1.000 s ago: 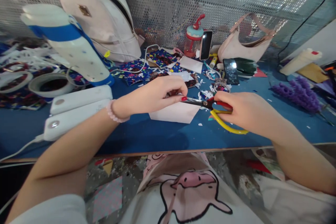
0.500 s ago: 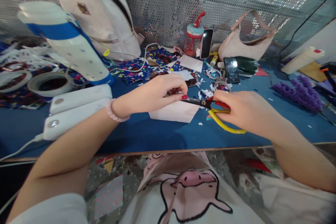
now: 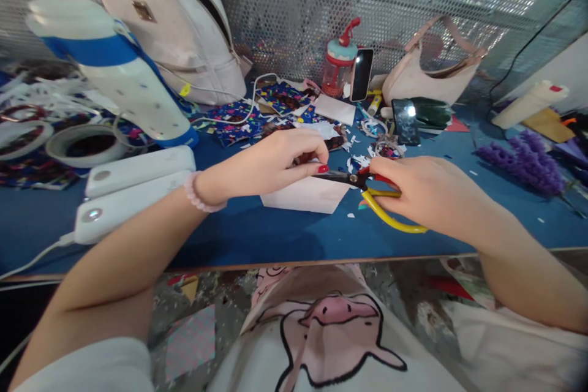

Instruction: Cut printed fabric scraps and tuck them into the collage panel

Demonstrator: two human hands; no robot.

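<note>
My right hand (image 3: 413,187) is closed round scissors (image 3: 384,213) with yellow and red handles and dark blades. The blades point left, their tips reaching my left hand's fingertips. My left hand (image 3: 294,159) is closed in a pinch, thumb with a red nail showing; what it holds is too small and hidden to make out. Below the blades lies a white sheet of paper (image 3: 305,197) on the blue table. Small white paper scraps (image 3: 357,164) are scattered just beyond the scissors.
Two white devices (image 3: 138,196) lie at left, near tape rolls (image 3: 87,144) and a large white-and-blue bottle (image 3: 124,79). Behind stand a white backpack (image 3: 184,43), a red-lidded cup (image 3: 337,67), a phone (image 3: 361,75) and a handbag (image 3: 427,82). Purple flowers (image 3: 523,162) lie at right.
My right hand and the scissors have shifted slightly left, so the blades reach further toward my left hand's fingers. My left hand keeps its pinch in nearly the same place.
</note>
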